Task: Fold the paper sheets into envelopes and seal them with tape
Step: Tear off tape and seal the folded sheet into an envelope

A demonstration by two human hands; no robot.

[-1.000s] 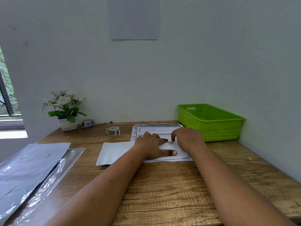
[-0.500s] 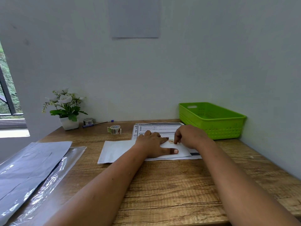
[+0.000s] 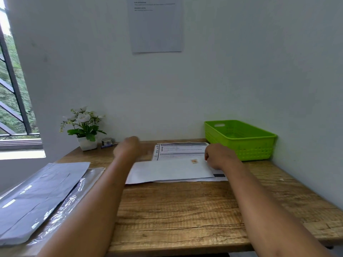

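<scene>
Two hands work over the wooden counter (image 3: 176,206): the right hand (image 3: 220,156) rests, fingers curled, on the right end of the folded white envelope (image 3: 170,171), pinning it without really gripping it, while the left hand (image 3: 128,147) is lifted and blurred at about ten o'clock from the envelope, near where a tape roll might sit; whether it is released or closing on something I cannot tell. The envelope lies flat at the middle of the counter, partly over a printed sheet (image 3: 181,150) that shows at its twelve o'clock edge, and a small patterned piece of tape (image 3: 194,161) is stuck on its upper right flap. At two o'clock stands a green basket (image 3: 241,145); at ten o'clock a potted plant (image 3: 84,127) and a second tape roll (image 3: 107,140); at eight o'clock a stack of paper sheets (image 3: 40,191) on clear plastic. The envelope is light, thin and limp, likely to slide on smooth wood and to spring open along fresh creases, so it is best held by flat finger pressure on the flap near the seam, or lifted by an edge pinched between thumb and forefinger.
</scene>
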